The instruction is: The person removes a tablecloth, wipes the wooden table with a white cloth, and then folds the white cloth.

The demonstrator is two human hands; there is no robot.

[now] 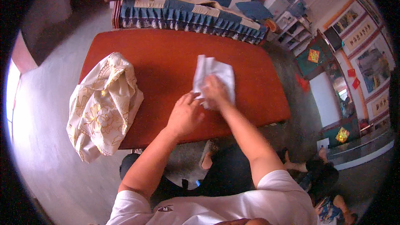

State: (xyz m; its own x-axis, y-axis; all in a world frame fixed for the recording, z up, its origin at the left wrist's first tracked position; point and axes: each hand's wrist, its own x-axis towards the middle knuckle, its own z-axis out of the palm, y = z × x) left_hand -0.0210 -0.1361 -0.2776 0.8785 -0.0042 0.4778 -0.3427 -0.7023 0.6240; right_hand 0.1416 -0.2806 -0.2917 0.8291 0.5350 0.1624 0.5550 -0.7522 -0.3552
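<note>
A folded white cloth (223, 72) lies on the reddish-brown table (165, 47), right of its middle. My right hand (214, 90) rests on the cloth, blurred, and whether its fingers grip the fabric is hard to see. Beside it, my left hand (187, 112) is at the cloth's lower left corner with its fingers partly bent; a hold on that corner cannot be made out. A crumpled cream cloth with a gold flower pattern (103, 109) covers the table's left end and hangs over its edge.
Beyond the table's far edge stands a sofa with a blue and cream ruffled cover (187, 12). A shelf unit (292, 29) is at the back right. Another person's limbs (340, 203) show at the lower right. Framed pictures (373, 62) hang on the right wall.
</note>
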